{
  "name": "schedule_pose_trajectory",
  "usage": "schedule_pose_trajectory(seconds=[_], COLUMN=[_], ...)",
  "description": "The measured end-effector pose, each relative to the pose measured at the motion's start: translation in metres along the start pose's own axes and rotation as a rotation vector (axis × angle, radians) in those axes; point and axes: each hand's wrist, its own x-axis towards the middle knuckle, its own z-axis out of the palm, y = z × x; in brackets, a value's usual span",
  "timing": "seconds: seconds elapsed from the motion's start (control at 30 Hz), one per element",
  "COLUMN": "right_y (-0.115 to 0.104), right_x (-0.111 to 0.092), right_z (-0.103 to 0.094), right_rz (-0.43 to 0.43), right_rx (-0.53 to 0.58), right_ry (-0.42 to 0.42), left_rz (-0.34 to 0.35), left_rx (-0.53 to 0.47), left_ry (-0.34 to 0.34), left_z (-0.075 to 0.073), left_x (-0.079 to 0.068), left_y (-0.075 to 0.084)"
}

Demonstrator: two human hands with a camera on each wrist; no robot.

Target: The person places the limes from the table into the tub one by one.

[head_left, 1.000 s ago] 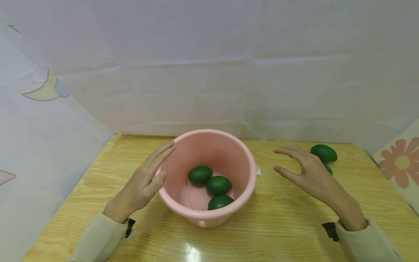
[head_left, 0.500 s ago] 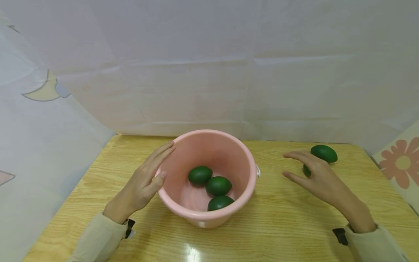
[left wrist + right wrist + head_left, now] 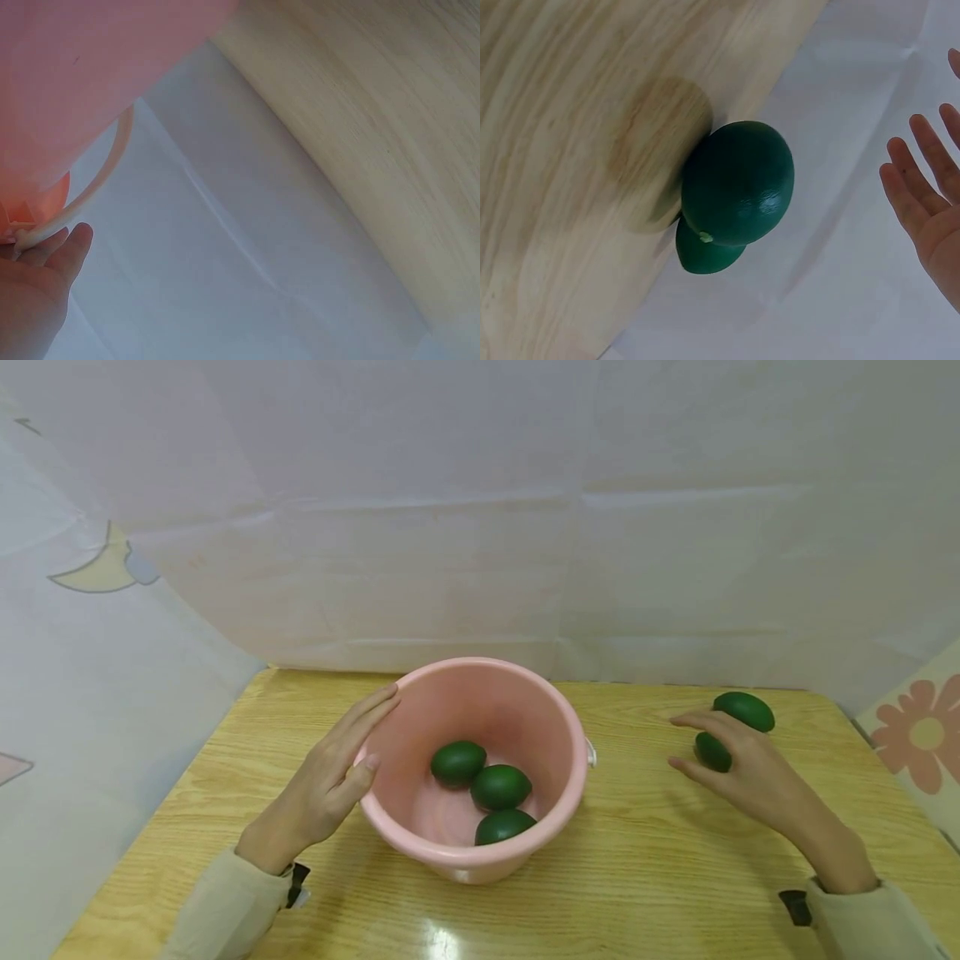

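A pink bucket (image 3: 480, 702) stands on the table with three dark green oval fruits (image 3: 501, 787) lying inside. Along its left rim rests my left hand (image 3: 318, 785), fingers straight and thumb at the rim. In the left wrist view its fingertips are beside the bucket's pale handle (image 3: 97, 180). Another such fruit (image 3: 711, 752) lies on the table at the right, partly hidden by my right hand (image 3: 753, 768). That hand is spread above it, thumb and fingers apart, holding nothing. Just behind lies a second loose fruit (image 3: 745, 710). The right wrist view shows this pair overlapping, a small stem nub (image 3: 706, 237) on the nearer.
The wood-grain table (image 3: 637, 877) ends at a pale cloth backdrop (image 3: 450, 568) close behind the bucket and fruits. A white handle end (image 3: 592, 752) sticks out from the bucket's right side. Printed cloth also hangs at the left and right.
My right hand has moved to the right and slightly down, uncovering the nearer loose fruit between thumb and fingers. The left hand, bucket and fruits have stayed put.
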Motion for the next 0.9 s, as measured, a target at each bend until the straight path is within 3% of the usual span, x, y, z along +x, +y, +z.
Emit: schedule_pose_trajectory(seconds=[0.57, 0.9], right_y=[0.024, 0.036], right_x=[-0.011, -0.016], right_z=[-0.003, -0.005], right_rz=[0.108, 0.159], right_rx=[0.057, 0.075], right_ry=[-0.114, -0.140], left_rz=[0.004, 0.013], left_rx=[-0.037, -0.085], left_ry=[0.016, 0.048], left_z=[0.003, 0.007], left_x=[0.000, -0.001], left_y=[-0.001, -0.004])
